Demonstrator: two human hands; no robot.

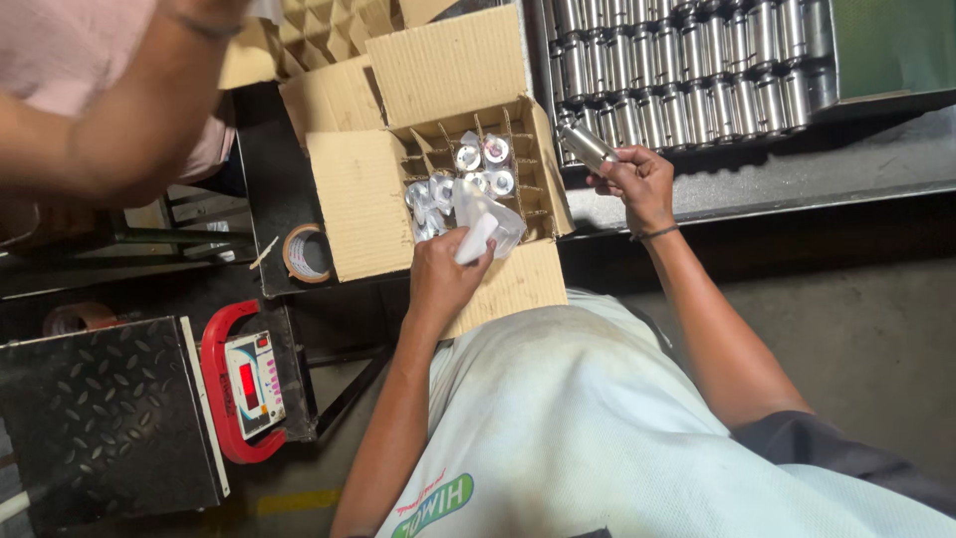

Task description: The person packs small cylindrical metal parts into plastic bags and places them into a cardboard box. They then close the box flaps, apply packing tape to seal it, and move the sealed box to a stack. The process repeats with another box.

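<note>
packing step: right hand (pixel 642 179) holds a metal cylinder (pixel 588 145) beside the divided carton (pixel 478 169); left hand (pixel 443 274) grips a clear bag (pixel 483 224) over its cells; next calls for bagging, judged

We see a dim scene lit from above, brightest on the open cardboard box (pixel 438 130) and the pale shirt (pixel 588 418). Glare glints off the rows of metal cylinders (pixel 697 70). The floor and the black scale platform (pixel 100 418) sink into shadow. The arm at upper left (pixel 110 110) looks soft and slightly blurred; edges bend a little.
</note>
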